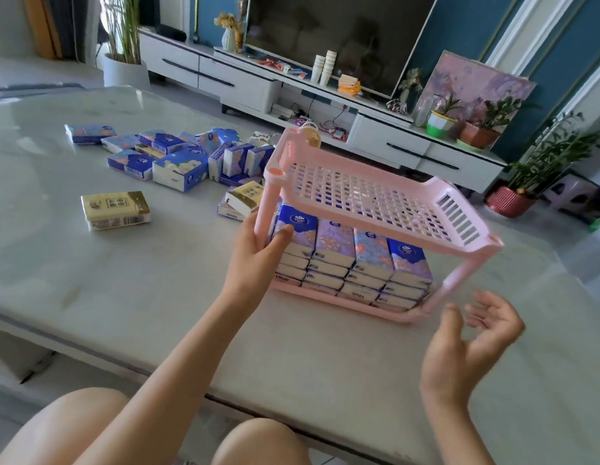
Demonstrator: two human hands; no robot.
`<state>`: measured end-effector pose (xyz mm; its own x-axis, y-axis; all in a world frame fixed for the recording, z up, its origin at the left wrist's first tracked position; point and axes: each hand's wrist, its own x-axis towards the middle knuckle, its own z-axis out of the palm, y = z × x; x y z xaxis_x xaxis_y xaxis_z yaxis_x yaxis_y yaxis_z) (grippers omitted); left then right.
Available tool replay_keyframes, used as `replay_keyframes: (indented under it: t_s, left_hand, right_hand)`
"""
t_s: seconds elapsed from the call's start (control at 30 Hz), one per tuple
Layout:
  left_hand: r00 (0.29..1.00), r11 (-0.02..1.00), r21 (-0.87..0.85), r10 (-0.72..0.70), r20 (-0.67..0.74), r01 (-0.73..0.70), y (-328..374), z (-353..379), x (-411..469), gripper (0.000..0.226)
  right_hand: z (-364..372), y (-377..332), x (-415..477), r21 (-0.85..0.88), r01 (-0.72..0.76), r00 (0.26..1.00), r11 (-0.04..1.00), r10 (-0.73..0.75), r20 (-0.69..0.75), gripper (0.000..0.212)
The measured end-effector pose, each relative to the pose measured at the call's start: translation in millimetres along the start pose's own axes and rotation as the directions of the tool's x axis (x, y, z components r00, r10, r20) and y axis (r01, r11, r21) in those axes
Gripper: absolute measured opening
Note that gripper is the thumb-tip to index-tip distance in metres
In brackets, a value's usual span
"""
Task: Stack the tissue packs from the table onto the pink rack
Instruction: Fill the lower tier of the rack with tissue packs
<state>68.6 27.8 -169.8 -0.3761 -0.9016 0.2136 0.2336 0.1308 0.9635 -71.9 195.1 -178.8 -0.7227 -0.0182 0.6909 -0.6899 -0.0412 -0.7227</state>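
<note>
The pink rack point(375, 199) stands on the pale table point(157, 297), its perforated top shelf bare. Its lower shelf is packed with several blue and purple tissue packs point(355, 256) in neat stacks. My left hand point(255, 250) grips the rack's near-left leg, thumb against the leftmost stack. My right hand point(466, 347) hovers in the air just in front of the rack's near-right leg, fingers spread and loosely bent, holding nothing. Several loose blue packs point(177, 159) lie scattered at the back left. A cream-coloured pack point(115, 209) lies apart, and another cream pack point(244, 198) sits beside the rack.
The table's front edge point(291, 414) runs just above my knees. Behind the table stand a white TV cabinet point(241, 75) with a television, paper cups, and potted plants point(479, 129) at the right. A small beige object point(310, 134) sits behind the rack's far corner.
</note>
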Motion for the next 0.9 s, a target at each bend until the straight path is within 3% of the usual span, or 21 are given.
replay_keyframes:
  t_s: [0.03,0.1,0.2,0.3,0.4,0.47,0.6,0.73,0.9]
  left_hand:
    - [1.0,1.0,-0.012,-0.003,0.003,0.003,0,1,-1,0.031]
    - [1.0,1.0,-0.011,-0.011,-0.018,0.011,0,2,-1,0.033]
    - [0.988,0.991,0.061,0.123,-0.092,-0.118,3,7,-4,0.044]
    - [0.943,0.948,0.12,0.307,-0.125,-0.293,11,12,-6,0.042]
    - [0.933,0.935,0.095,0.35,-0.085,-0.343,25,11,-3,0.046]
    - [0.951,0.954,0.023,0.3,-0.075,-0.3,39,12,-6,0.044]
    - [0.994,0.998,-0.052,0.019,-0.104,-0.024,63,13,-6,0.046]
    - [0.991,0.994,-0.011,-0.113,-0.074,0.113,75,10,6,0.048]
    - [0.986,0.989,0.04,-0.141,-0.083,0.145,75,9,6,0.04]
  right_hand:
    - [-2,5,8,0.041,-0.146,0.989,0.988,0.147,-0.007,0.032]
    - [-4,17,24,0.082,-0.341,0.936,0.937,0.33,0.124,0.045]
    - [-4,27,36,0.058,-0.362,0.894,0.93,0.328,0.306,0.049]
    - [-4,19,43,0.15,-0.346,0.896,0.926,0.279,0.344,0.036]
    - [-2,8,53,0.257,-0.377,0.889,0.89,0.269,0.371,0.041]
    - [-3,6,60,0.3,-0.43,0.869,0.851,0.302,0.391,0.052]
    - [-8,-2,79,0.24,-0.588,0.753,0.772,0.415,0.511,0.074]
    - [-9,-14,90,0.16,-0.594,0.715,0.788,0.426,0.555,0.041]
    - [-14,-20,91,0.187,-0.613,0.723,0.768,0.45,0.523,0.028]
